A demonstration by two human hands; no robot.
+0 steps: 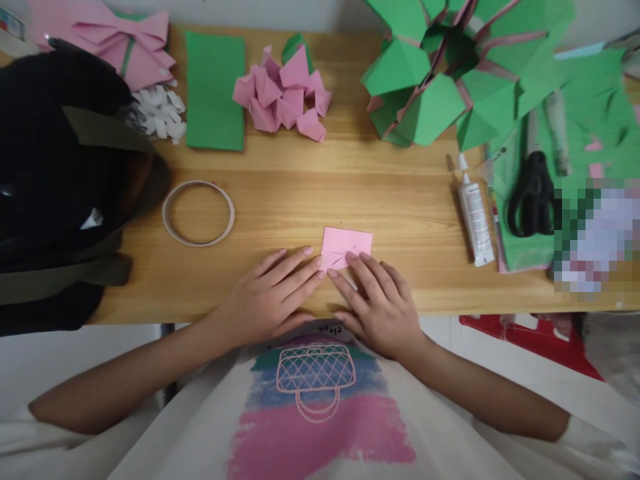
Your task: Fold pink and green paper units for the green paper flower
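A small folded piece of pink paper (345,239) lies flat on the wooden table, close to its front edge. My left hand (273,293) rests on the table with fingers stretched out, and a fingertip touches the paper's lower left corner. My right hand (383,300) has its fingers extended too, with fingertips pressing on the paper's lower right part. Creases show across the paper's lower half. Neither hand is closed around anything.
A tape ring (173,233) lies left, near a black bag (50,187). Behind are green paper (215,93), pink folded pieces (290,107) and a green-pink paper construction (430,113). A glue tube (475,217) and black-handled scissors (535,193) lie right.
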